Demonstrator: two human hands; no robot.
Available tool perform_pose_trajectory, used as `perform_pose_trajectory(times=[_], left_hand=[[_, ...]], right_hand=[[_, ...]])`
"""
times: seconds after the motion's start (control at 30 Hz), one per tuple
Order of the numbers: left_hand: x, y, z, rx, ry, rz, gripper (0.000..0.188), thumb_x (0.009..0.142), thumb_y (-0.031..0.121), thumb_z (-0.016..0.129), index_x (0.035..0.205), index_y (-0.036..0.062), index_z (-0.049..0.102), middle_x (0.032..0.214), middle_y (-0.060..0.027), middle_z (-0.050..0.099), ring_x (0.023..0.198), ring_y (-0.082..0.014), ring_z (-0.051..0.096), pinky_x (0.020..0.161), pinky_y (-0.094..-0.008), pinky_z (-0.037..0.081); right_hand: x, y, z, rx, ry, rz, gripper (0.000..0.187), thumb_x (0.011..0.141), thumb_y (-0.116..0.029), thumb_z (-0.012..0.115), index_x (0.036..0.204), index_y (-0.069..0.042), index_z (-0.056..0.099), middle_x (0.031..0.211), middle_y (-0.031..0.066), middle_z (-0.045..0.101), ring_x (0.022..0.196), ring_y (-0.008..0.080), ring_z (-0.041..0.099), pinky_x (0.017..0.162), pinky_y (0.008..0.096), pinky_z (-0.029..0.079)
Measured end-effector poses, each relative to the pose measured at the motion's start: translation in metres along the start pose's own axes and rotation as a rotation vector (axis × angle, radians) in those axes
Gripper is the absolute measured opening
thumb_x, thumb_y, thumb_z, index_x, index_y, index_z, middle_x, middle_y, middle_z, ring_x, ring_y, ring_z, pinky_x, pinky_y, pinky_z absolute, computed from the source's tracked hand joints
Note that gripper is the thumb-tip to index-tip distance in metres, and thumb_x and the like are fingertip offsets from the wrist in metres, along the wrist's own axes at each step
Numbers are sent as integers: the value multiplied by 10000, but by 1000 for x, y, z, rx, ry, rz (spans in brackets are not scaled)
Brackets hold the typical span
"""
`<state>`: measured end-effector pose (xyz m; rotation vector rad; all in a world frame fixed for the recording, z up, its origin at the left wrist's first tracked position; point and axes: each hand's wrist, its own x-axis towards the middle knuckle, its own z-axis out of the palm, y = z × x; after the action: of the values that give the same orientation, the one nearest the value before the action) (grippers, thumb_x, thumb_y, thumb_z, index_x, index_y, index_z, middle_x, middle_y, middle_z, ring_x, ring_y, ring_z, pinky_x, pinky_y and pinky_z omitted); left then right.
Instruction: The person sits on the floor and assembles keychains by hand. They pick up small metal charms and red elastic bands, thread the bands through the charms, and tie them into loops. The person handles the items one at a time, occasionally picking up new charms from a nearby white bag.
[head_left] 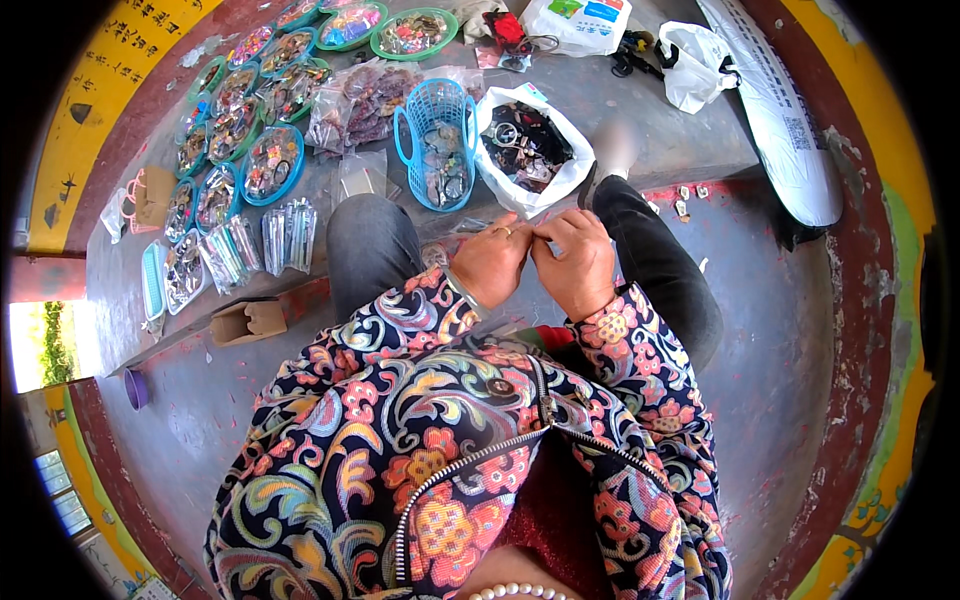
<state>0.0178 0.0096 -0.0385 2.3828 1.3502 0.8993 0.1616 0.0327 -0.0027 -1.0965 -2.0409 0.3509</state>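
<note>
Left hand [490, 265] and right hand [575, 265] near white bag [560, 185], fingers [547, 232] bent, grasp unclear

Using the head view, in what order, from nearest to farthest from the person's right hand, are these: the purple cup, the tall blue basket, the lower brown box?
From the right hand:
1. Tall blue basket: ahead and to the left.
2. Lower brown box: well to the left.
3. Purple cup: farthest left, past the box.
</note>
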Motion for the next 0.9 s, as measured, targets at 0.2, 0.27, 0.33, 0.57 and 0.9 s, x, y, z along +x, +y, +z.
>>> perform_pose_trajectory(times=[0.2, 0.27, 0.33, 0.57, 0.9], left_hand=[[0, 3, -3, -337, 12, -261, 121, 833, 66, 451, 890, 23, 548, 631, -134, 560, 617, -307, 575, 511, -368, 411], [1, 0, -2, -280, 64, -198, 117, 829, 67, 451, 877, 20, 547, 640, -142, 560, 619, -317, 567, 521, -372, 414], [1, -1, -3, -239, 81, -172, 113, 827, 70, 450, 866, 17, 543, 647, -147, 560, 624, -325, 563, 530, -376, 418], [-1, -1, -3, -155, -8, -193, 89, 803, 49, 448, 838, 12, 521, 672, -155, 556, 659, -335, 560, 576, -395, 436], [-4, 2, 2, -144, -58, -177, 120, 747, 20, 474, 858, 8, 518, 749, -197, 574, 746, -374, 549, 695, -432, 437]], right_hand=[[-3, 15, 4, 275, -148, 267, 109, 679, -16, 594, 773, -2, 649, 704, 76, 594, 633, 169, 565, 570, 254, 437], [-3, 19, 3, 352, -208, 301, 138, 693, -13, 585, 812, -13, 656, 701, 70, 592, 622, 148, 560, 567, 246, 434], [-3, 21, 2, 403, -257, 328, 158, 700, -17, 582, 838, -21, 660, 704, 74, 592, 615, 144, 559, 566, 246, 434], [2, 7, -4, 184, -233, 172, 131, 679, -73, 614, 792, -23, 655, 735, 102, 599, 650, 231, 577, 598, 305, 444], [-3, -2, 2, -141, -85, -21, 28, 631, -75, 609, 641, -57, 589, 664, 73, 557, 689, 266, 541, 655, 367, 410]])
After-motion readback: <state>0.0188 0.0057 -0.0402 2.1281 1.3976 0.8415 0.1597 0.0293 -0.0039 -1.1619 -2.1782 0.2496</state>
